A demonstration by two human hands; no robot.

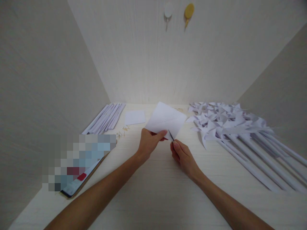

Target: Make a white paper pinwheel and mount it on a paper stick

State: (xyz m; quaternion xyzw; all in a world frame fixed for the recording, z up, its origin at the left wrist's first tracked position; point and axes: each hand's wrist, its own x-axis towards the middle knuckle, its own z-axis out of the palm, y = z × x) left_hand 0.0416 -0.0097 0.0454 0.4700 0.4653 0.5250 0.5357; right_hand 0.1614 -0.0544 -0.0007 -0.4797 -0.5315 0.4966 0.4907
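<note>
A white square of paper point(165, 118) is tilted above the table in front of me, one corner toward me. My left hand point(150, 140) pinches its near left edge, thumb on top and fingers underneath. My right hand point(183, 155) is closed around a pair of scissors point(171, 135). Only a thin dark blade shows, lying across the paper near its closest corner; the handles are hidden in the fingers. Faint fold lines seem to cross the middle of the sheet.
On the right lie several white paper pinwheels point(216, 119) on rolled paper sticks point(254, 156). At the left are a bundle of paper sticks point(105, 118), a flat white paper stack point(135, 117), small pins point(122, 131) and a phone point(81, 176). Two hooks point(189, 11) hang on the back wall.
</note>
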